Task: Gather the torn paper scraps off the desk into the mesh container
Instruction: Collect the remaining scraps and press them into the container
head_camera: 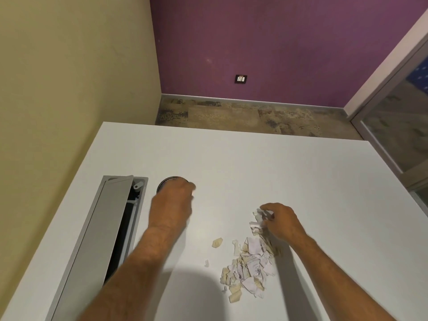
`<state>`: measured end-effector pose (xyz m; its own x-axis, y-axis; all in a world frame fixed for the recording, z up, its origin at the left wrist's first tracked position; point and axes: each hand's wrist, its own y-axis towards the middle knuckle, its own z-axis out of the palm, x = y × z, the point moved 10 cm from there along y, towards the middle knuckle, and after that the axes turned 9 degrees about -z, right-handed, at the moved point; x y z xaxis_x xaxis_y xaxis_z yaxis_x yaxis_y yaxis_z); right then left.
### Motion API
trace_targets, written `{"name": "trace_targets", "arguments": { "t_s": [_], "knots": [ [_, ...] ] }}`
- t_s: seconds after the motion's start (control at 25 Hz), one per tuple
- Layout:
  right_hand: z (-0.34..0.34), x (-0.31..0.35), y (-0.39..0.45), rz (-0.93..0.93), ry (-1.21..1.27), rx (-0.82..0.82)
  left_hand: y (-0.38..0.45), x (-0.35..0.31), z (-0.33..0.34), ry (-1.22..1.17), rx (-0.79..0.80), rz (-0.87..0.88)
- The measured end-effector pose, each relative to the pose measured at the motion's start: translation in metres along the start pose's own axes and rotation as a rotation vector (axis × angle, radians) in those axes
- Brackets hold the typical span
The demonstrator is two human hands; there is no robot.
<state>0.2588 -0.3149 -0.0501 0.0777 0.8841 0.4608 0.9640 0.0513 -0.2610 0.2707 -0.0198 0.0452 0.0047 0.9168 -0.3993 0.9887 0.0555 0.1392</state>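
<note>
Risk: your right hand [281,222] pinches scraps [250,267] loosely (left hand [172,200], grip unclear, over container [165,181]), so pieces may drop mid-carry.

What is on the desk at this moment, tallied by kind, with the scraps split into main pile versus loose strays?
Hands: 2, left hand over the mesh container, right hand gripping scraps
Mesh container: 1
Main pile of torn paper scraps: 1
Stray scraps apart from the pile: 2, a tan one and a small white one
Cable tray with its lid ajar: 1
Total: 7
</note>
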Motion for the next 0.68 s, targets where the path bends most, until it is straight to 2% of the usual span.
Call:
{"name": "trace_targets", "arguments": {
  "t_s": [0.08, 0.2, 0.24, 0.28, 0.44, 0.68],
  "knots": [
    [0.013, 0.006, -0.001, -0.057, -0.087, 0.104, -0.024, -0.018, 0.019, -0.122, 0.041, 0.038],
    [0.024, 0.013, 0.0, -0.124, -0.179, 0.163, -0.065, -0.018, 0.09, -0.162, 0.457, -0.119],
    [0.026, 0.014, 0.001, -0.139, -0.203, 0.16, -0.082, -0.015, 0.11, -0.149, 0.564, -0.138],
    [0.028, 0.015, 0.001, -0.148, -0.211, 0.152, -0.098, -0.016, 0.12, -0.134, 0.596, -0.125],
    [0.03, 0.016, -0.003, -0.14, -0.153, 0.082, -0.128, -0.026, 0.117, -0.191, 0.321, -0.02],
    [0.03, 0.018, -0.007, -0.091, 0.029, -0.018, -0.13, -0.022, 0.131, -0.272, 0.231, 0.049]
  ]
}}
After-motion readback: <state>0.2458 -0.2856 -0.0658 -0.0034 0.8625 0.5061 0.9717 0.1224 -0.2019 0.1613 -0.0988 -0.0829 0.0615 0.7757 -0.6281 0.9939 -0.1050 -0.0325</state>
